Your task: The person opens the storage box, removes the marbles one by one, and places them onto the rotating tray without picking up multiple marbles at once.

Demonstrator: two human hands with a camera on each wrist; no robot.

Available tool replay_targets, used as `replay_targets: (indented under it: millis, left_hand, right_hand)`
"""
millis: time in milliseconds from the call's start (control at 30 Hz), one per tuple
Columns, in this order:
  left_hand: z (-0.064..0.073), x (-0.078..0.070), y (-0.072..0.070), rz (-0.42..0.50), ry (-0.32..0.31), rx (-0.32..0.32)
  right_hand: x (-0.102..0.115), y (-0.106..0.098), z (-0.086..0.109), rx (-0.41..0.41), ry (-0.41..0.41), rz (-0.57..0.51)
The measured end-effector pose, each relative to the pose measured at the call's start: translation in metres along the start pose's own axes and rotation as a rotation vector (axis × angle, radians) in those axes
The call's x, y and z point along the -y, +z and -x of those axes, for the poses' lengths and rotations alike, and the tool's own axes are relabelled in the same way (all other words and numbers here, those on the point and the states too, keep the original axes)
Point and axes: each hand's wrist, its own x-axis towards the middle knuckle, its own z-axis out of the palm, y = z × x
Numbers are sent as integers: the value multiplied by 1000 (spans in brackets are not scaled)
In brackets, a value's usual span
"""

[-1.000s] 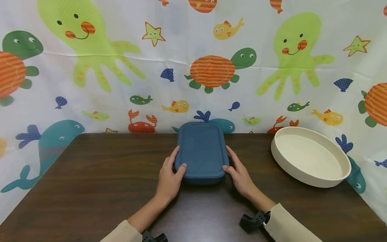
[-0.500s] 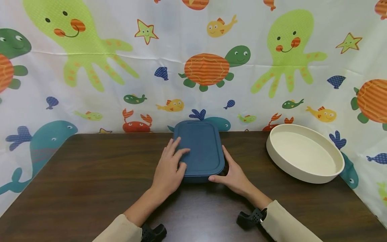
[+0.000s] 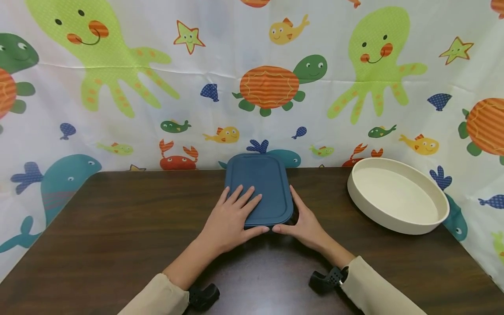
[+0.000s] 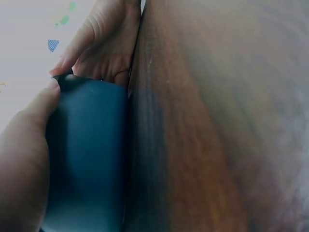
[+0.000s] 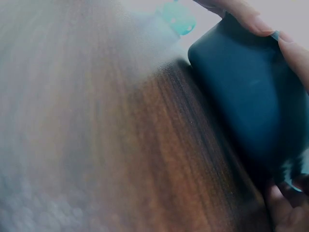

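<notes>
1. A dark wood-grain table [image 3: 130, 205] runs across the view, its far edge meeting a white cloth [image 3: 271, 43] printed with octopuses, turtles, crabs and fish.

2. Left of the middle, a left hand [image 3: 227, 227] comes up from the table's near edge in a beige sleeve [image 3: 157, 295]. It lies palm down; its fingers are extended and spread over a lid, gripping nothing, while its thumb reaches along the lid's near rim.

3. At the middle of the table's far edge is a blue rectangular container [image 4: 91, 154], short side toward the person, with the matching lid [image 3: 260, 175] on top. Whether the lid is fastened, and what lies inside, cannot be told.

4. A right hand [image 3: 307, 227] grasps the container's near right corner: thumb on the near side, almost touching the other thumb, fingers wrapped along the right side.

5. At the table's far right corner sits a shallow, round cream dish [image 3: 397, 192], well apart from the hands; its outer side seems to reach the table's right edge.

6. Likely risks: lifting at the near rim alone could tilt the lid, or drag the container if it fits tightly; a forward push could carry the container past the far edge; a knock could tip the dish off the right edge.
</notes>
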Motion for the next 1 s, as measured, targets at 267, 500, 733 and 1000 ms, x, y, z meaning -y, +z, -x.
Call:
replay_targets:
  millis: [267, 500, 733, 1000]
  left_hand:
    - [-1, 2, -1, -5, 5, 26]
    - [-2, 4, -2, 17, 3, 43]
    - [-1, 4, -2, 24, 5, 18]
    - [-2, 3, -2, 52, -4, -1]
  right_hand:
    - [-1, 0, -3, 1, -26, -25]
    - [-3, 1, -4, -6, -29, -14]
    - [-2, 1, -5, -9, -30, -24]
    - [12, -1, -2, 3, -24, -42]
